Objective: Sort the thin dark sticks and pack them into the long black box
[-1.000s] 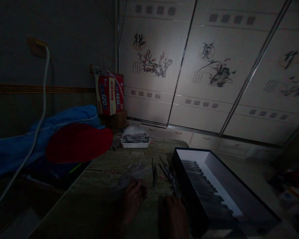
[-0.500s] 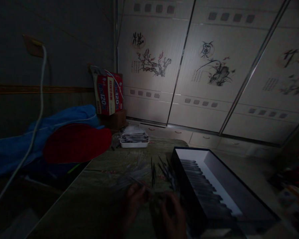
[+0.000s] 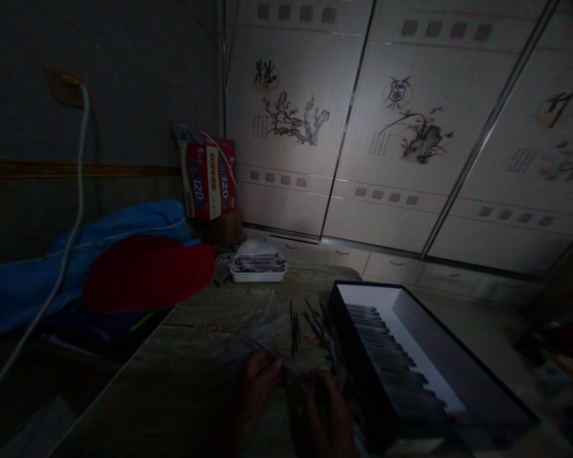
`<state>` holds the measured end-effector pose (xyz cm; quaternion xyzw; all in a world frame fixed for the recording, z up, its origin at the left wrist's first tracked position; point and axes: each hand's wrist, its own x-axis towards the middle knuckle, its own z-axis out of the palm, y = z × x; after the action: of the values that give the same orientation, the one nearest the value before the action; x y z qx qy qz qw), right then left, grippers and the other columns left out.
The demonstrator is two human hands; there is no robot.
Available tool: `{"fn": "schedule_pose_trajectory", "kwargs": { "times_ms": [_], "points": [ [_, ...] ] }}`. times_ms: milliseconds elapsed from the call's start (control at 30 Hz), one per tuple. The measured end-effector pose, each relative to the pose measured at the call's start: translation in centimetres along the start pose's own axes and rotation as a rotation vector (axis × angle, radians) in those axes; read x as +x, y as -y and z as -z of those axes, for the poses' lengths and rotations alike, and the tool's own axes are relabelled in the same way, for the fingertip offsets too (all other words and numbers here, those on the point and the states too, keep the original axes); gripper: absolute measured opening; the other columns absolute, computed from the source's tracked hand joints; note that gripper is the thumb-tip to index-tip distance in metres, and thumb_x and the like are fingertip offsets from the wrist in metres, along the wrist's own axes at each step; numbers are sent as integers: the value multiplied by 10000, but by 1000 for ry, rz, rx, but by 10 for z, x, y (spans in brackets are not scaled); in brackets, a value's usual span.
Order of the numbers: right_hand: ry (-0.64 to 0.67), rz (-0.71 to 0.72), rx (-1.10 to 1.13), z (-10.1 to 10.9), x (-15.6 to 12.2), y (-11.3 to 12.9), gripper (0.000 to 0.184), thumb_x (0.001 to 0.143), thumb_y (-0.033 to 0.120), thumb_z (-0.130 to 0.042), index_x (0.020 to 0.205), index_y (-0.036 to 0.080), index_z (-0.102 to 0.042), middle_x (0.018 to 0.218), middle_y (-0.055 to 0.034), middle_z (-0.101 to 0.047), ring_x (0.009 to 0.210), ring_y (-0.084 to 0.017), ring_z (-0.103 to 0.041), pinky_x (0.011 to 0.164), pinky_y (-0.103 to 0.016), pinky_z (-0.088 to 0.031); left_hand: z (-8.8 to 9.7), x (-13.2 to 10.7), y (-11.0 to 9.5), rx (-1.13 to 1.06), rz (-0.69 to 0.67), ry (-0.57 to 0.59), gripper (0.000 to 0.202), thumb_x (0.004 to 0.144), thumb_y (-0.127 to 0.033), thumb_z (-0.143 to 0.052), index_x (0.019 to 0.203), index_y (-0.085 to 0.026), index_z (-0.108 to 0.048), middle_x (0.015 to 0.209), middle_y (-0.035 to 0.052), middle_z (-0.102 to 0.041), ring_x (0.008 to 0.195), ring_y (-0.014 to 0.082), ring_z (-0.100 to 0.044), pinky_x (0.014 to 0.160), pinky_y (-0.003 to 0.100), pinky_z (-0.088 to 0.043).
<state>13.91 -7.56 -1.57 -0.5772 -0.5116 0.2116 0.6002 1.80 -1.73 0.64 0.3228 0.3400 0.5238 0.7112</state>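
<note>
Low in the middle, my left hand (image 3: 256,385) pinches a slim, pale pen barrel (image 3: 267,348) that slants from upper left down to the right. My right hand (image 3: 327,407) is closed at the barrel's lower right end, its fingertips dim. Just beyond the hands lie several thin black pen refills (image 3: 294,331). More dark, slender pen parts (image 3: 321,327) lie against the box on the right. A loose heap of clear tubes (image 3: 253,337) spreads to the left. The dim light hides fine detail.
A long black box (image 3: 439,343) with a white inside holds a row of dark pens (image 3: 386,350). At the table's far end stands a white tray (image 3: 258,277) of slim parts. A red cushion-like thing (image 3: 148,273) and blue cloth (image 3: 124,222) lie left, near a white cable (image 3: 79,191).
My right hand has shifted slightly, and its fingers sit closer around the barrel's end. My left hand stays in nearly the same place. The surrounding things are unchanged.
</note>
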Motion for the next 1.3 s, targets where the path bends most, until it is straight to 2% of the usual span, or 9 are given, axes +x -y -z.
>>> {"fn": "schedule_pose_trajectory", "kwargs": {
  "times_ms": [267,433,667,733,900,1000,1100,1200,1300],
  "points": [
    [6,-6,4,2,2,5,210,821,403,-529,801,207,-600,682,16,-613,616,-127,-559,595,-194,-413,-4,-4,-2,34,6,17,234,586,-299,-795,697,-156,-648,664,27,-698,631,180,-644,622,296,-505],
    [2,-88,66,1,3,4,237,799,426,-544,821,200,-613,712,5,-649,637,-136,-587,603,-195,-434,-2,-1,0,39,-5,41,228,606,-307,-784,708,-157,-647,657,34,-709,618,174,-645,616,290,-498],
    [-11,-184,210,-3,2,-6,294,784,464,-575,820,175,-619,631,-9,-649,528,-130,-573,494,-195,-431,1,4,6,52,-18,52,288,570,-349,-805,712,-170,-629,603,28,-708,567,178,-637,574,288,-484],
    [-17,-144,167,-4,2,-11,324,805,487,-549,792,173,-629,632,-24,-654,514,-132,-571,483,-202,-432,2,5,8,71,-35,75,270,590,-360,-791,707,-175,-633,581,19,-698,554,174,-627,570,287,-477],
    [-34,63,-123,-2,-3,-24,355,847,532,-484,733,226,-625,650,-23,-644,559,-151,-578,538,-239,-466,2,3,5,137,-66,69,274,577,-371,-797,689,-181,-633,560,7,-683,541,174,-613,565,286,-472],
    [-105,126,-242,-4,-11,-38,307,871,491,-476,824,243,-651,836,-71,-691,762,-209,-637,706,-316,-504,0,2,3,152,-61,67,297,572,-400,-797,678,-179,-629,551,7,-678,533,169,-609,556,280,-468],
    [-151,209,-371,-8,-18,-54,294,901,433,-450,983,246,-662,1020,-105,-681,944,-251,-635,831,-371,-491,0,3,5,148,-81,78,316,558,-418,-803,656,-180,-620,523,7,-675,492,161,-598,523,272,-456],
    [-121,217,-414,-9,-19,-61,318,917,421,-423,1032,248,-663,1021,-102,-684,938,-248,-645,819,-361,-507,1,4,6,159,-104,112,285,580,-387,-799,665,-183,-617,546,7,-687,510,164,-612,537,273,-465],
    [-100,212,-415,-7,-18,-54,309,901,456,-451,975,266,-683,999,-84,-693,927,-242,-644,825,-364,-509,2,3,3,199,-101,102,297,570,-387,-805,680,-183,-618,562,6,-686,533,175,-625,552,277,-471]
  ]
}}
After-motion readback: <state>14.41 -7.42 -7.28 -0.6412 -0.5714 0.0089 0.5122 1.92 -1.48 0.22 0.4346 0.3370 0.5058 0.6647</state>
